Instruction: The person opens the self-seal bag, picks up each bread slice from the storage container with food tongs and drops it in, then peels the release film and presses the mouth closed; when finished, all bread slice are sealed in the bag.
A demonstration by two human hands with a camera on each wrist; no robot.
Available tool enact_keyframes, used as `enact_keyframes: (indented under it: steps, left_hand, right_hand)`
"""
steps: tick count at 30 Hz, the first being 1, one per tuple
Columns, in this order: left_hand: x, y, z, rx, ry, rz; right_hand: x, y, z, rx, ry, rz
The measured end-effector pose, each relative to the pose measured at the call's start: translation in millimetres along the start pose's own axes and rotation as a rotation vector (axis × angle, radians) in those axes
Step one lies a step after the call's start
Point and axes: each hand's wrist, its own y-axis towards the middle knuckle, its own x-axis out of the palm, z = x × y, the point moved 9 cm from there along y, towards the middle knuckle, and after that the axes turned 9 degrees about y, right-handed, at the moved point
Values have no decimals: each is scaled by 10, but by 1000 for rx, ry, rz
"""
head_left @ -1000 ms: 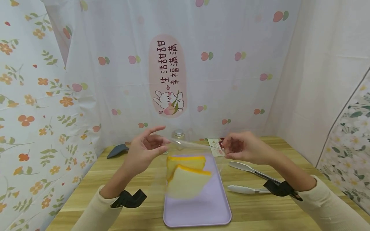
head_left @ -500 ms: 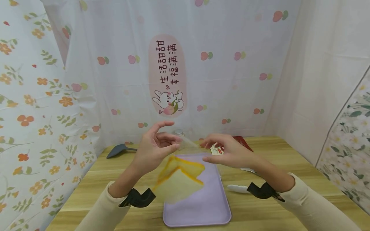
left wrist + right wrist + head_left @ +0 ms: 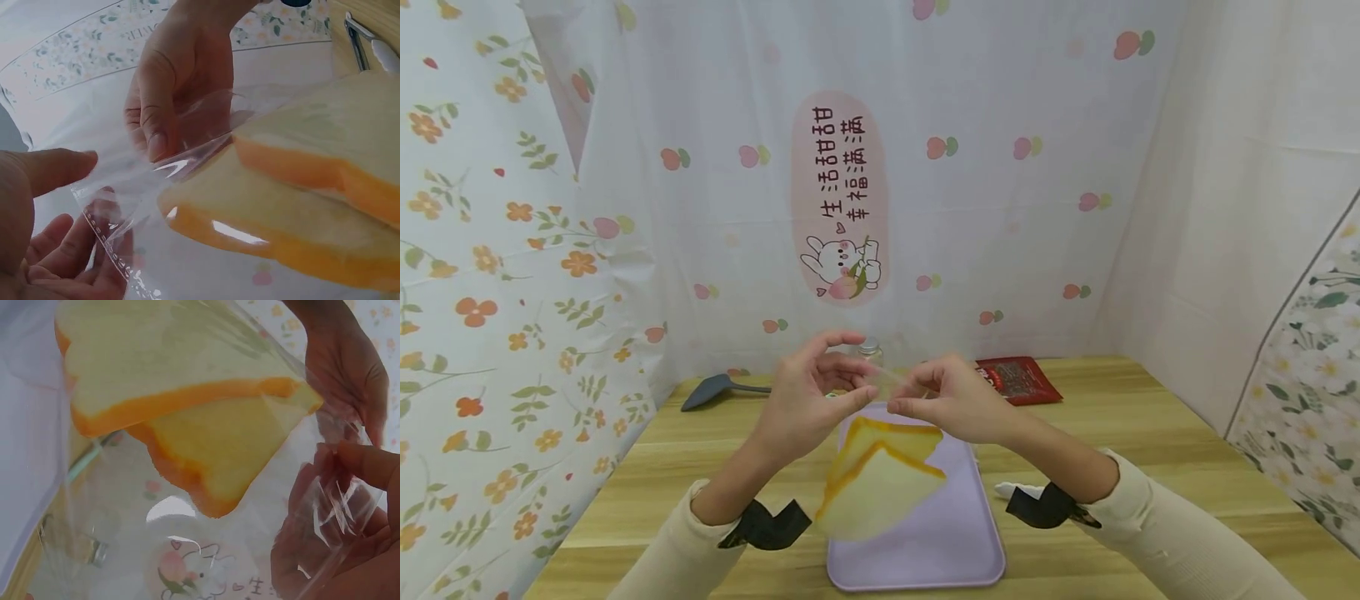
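Observation:
Two bread slices [image 3: 880, 492] with orange crusts sit inside a clear plastic bag [image 3: 212, 450], which hangs tilted over a lilac tray [image 3: 917, 575]. My left hand [image 3: 816, 400] holds the bag at its upper left; in the left wrist view its fingers [image 3: 69, 250] show through the film, near a perforated edge, and its thumb [image 3: 69, 170] stands apart. With thumb and fingers, my right hand [image 3: 955, 400] pinches the bag's upper edge close to the left hand. In the right wrist view, crumpled film lies between the right thumb [image 3: 369, 464] and fingers.
A dark grey spatula [image 3: 718, 390] lies at the back left of the wooden table [image 3: 677, 483]. A lidded glass jar [image 3: 870, 350] stands behind the hands. A red packet [image 3: 1021, 379] lies at the back right. White-tipped tongs [image 3: 384, 55] lie right of the tray, partly hidden by the right arm.
My right hand has moved left, near the left hand, and pinches the bag's edge. The left hand has shifted slightly right. The bag and bread have tilted, uncovering the red packet behind the right hand.

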Motion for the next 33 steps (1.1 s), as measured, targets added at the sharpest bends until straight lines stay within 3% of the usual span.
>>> enact_keyframes:
  steps: [7,16,24,29,33]
  left_hand:
    - [100,-64,-60,-38,116,13]
    - [4,-85,52,16,-15,89]
    - [-91,-152,103,96,-86,163]
    - [-136,-192,133,97,-103,183]
    - [-172,-214,142,105,-110,194]
  right_hand:
    - [-28,-50,38,9,-21,4]
    - [-178,-224,26,-97,-124,20]
    - [-294,-354,156,-81,-133,24]
    - [-361,-444,275,-55,-113,18]
    - [-409,-510,322,-79,-101,16]
